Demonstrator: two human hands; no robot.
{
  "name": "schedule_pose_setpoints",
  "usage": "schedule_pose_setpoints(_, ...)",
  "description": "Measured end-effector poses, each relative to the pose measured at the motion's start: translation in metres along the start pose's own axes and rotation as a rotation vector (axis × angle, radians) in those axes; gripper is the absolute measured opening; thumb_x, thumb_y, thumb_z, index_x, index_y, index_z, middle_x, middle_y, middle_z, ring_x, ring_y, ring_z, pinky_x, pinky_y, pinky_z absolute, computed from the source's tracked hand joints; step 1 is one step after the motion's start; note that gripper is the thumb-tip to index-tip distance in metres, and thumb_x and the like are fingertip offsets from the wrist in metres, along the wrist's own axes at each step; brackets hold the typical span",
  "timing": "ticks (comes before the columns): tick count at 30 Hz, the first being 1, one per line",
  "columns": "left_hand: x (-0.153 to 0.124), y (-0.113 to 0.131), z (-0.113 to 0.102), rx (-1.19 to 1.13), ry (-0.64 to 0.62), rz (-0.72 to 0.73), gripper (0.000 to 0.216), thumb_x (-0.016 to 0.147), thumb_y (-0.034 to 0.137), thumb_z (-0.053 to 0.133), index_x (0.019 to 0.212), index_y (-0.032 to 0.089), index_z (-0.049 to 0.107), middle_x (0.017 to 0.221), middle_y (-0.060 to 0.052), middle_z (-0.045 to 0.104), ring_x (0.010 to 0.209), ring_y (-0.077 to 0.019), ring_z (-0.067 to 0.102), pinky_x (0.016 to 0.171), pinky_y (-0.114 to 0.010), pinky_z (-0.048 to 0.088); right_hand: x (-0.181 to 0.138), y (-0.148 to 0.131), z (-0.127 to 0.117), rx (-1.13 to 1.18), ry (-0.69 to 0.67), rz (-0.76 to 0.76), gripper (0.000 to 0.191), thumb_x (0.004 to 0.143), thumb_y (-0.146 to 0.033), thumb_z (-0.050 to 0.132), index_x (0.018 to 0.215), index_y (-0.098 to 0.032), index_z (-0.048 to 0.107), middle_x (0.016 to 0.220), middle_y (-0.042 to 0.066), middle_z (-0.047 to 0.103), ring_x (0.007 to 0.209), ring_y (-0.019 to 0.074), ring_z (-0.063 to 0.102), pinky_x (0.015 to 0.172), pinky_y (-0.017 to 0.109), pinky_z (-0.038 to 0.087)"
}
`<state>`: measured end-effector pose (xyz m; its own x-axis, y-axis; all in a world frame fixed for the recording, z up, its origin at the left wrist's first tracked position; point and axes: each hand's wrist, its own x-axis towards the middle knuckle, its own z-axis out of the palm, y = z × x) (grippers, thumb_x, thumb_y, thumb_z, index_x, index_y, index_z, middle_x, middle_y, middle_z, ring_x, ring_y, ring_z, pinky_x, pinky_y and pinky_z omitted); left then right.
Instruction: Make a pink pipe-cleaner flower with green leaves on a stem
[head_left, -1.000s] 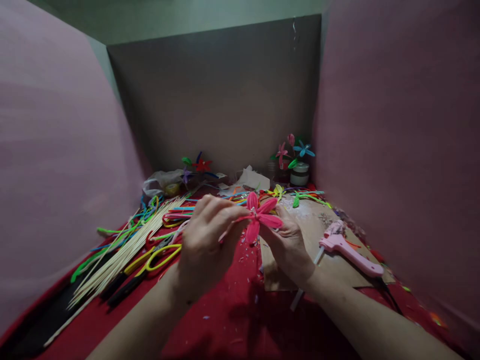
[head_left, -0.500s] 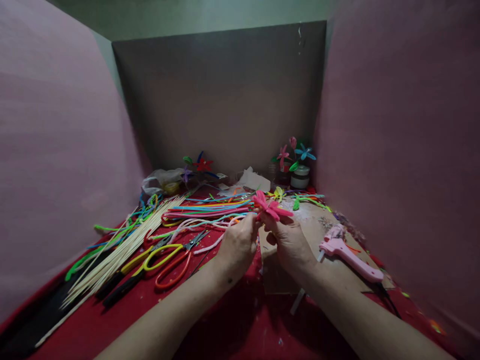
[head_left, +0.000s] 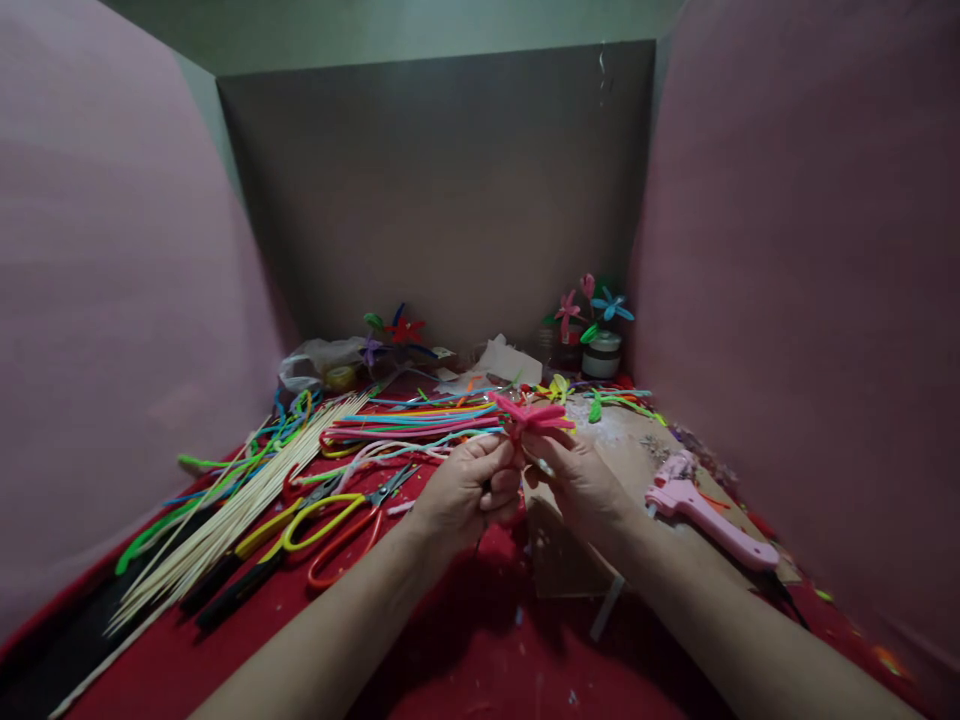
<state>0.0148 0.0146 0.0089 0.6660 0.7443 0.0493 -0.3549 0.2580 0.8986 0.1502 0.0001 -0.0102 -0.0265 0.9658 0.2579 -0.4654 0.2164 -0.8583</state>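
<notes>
A bright pink pipe-cleaner flower (head_left: 531, 412) with spread petals is held up in the middle, above the table. My left hand (head_left: 481, 482) is closed, its thumb and fingers pinching the underside of the flower from the left. From the right, my right hand (head_left: 574, 475) grips just beneath the petals, fingers curled. The flower's base is mostly hidden by my fingers. Behind my left hand lie straight pipe cleaners (head_left: 420, 425) in several colours. Scissors with yellow and red handles (head_left: 330, 515) rest to the left of that hand.
A pink glue gun (head_left: 709, 520) lies on a cardboard sheet (head_left: 615, 435) at the right. Wooden sticks (head_left: 247, 500) are bundled at the left, beside pliers (head_left: 259, 545). Finished flowers (head_left: 611, 305) stand by a jar (head_left: 601, 355) at the back. Pink side walls flank the red-covered table.
The flower has tilted, so its petals now show more from the side. My left hand's fingers have curled in beneath it, and both hands stay close together.
</notes>
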Motion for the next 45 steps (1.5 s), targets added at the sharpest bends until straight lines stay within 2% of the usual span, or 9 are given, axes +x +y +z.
schedule_pose_setpoints(4,-0.005,-0.001,-0.009,-0.110,-0.140,-0.122,0.025,0.079,0.036,0.058,0.070,0.014,0.051,0.046,0.011,0.024,0.034,-0.0008,0.008,0.033,-0.014,0.022,-0.002,-0.002,0.001,-0.059,-0.170,0.055,0.025,0.074,-0.039,0.062,0.062,-0.017,0.065,0.059,0.000,0.060,0.055,0.0103,0.048,0.056,0.024,0.037)
schedule_pose_setpoints(8,-0.006,0.006,-0.010,0.100,-0.148,-0.065,0.028,0.079,0.041,0.056,0.071,0.015,0.054,0.047,0.008,0.034,0.034,-0.0027,0.023,0.037,-0.016,0.030,-0.004,-0.005,0.004,-0.182,-0.086,-0.111,0.023,0.074,-0.035,0.063,0.058,-0.019,0.063,0.057,-0.002,0.058,0.057,0.0117,0.049,0.060,0.026,0.040)
schedule_pose_setpoints(11,-0.009,0.021,-0.008,0.517,0.133,0.180,0.024,0.075,0.037,0.062,0.071,0.014,0.057,0.064,0.000,0.054,0.057,-0.0087,0.049,0.055,-0.019,0.041,-0.005,-0.008,0.006,-0.276,-0.015,-0.285,0.013,0.076,-0.032,0.063,0.070,-0.022,0.068,0.072,0.000,0.064,0.070,0.0148,0.055,0.069,0.030,0.044)
schedule_pose_setpoints(14,-0.020,0.037,-0.004,0.624,0.395,0.296,0.030,0.075,0.043,0.059,0.067,0.015,0.054,0.060,0.002,0.052,0.055,-0.0089,0.048,0.053,-0.020,0.039,-0.007,-0.008,0.005,-0.478,0.061,-0.478,0.012,0.078,-0.029,0.061,0.085,-0.024,0.070,0.092,0.004,0.066,0.092,0.0204,0.055,0.084,0.038,0.042)
schedule_pose_setpoints(22,-0.041,0.047,0.025,0.366,0.073,-0.018,0.030,0.071,0.040,0.064,0.064,0.012,0.058,0.053,0.000,0.051,0.043,-0.0056,0.042,0.040,-0.019,0.029,-0.013,-0.006,0.006,-0.810,0.044,-0.854,0.020,0.079,-0.018,0.058,0.090,-0.031,0.068,0.104,0.001,0.063,0.098,0.0208,0.051,0.087,0.043,0.040)
schedule_pose_setpoints(34,-0.026,0.033,0.008,0.398,0.043,0.110,0.025,0.071,0.034,0.064,0.065,0.010,0.060,0.058,-0.002,0.055,0.050,-0.0093,0.049,0.052,-0.023,0.038,-0.011,0.007,0.007,-0.737,0.094,-0.720,0.018,0.081,-0.024,0.056,0.094,-0.027,0.069,0.097,0.004,0.063,0.093,0.0203,0.052,0.084,0.039,0.040)
schedule_pose_setpoints(40,-0.050,0.037,0.028,0.739,0.568,0.377,0.023,0.072,0.036,0.064,0.071,0.014,0.059,0.059,0.003,0.051,0.053,-0.0072,0.041,0.051,-0.020,0.033,-0.010,-0.001,0.000,-0.908,0.190,-0.831,0.017,0.083,-0.024,0.055,0.093,-0.027,0.068,0.102,0.002,0.063,0.099,0.0208,0.050,0.087,0.041,0.037)
schedule_pose_setpoints(42,-0.060,0.034,0.041,0.831,0.594,0.471,0.020,0.073,0.034,0.062,0.067,0.015,0.058,0.059,0.003,0.050,0.053,-0.0076,0.041,0.051,-0.020,0.033,-0.010,-0.003,-0.001,-0.953,0.196,-0.850,0.016,0.083,-0.024,0.054,0.091,-0.027,0.067,0.104,0.002,0.063,0.099,0.0205,0.049,0.087,0.040,0.037)
schedule_pose_setpoints(45,-0.064,0.025,0.057,0.986,0.462,0.377,0.022,0.078,0.034,0.056,0.066,0.016,0.060,0.051,0.004,0.045,0.047,-0.0078,0.036,0.046,-0.020,0.030,-0.012,-0.003,-0.002,-1.001,0.201,-0.870,0.015,0.082,-0.024,0.054,0.090,-0.028,0.067,0.106,0.001,0.062,0.099,0.0211,0.048,0.086,0.040,0.036)
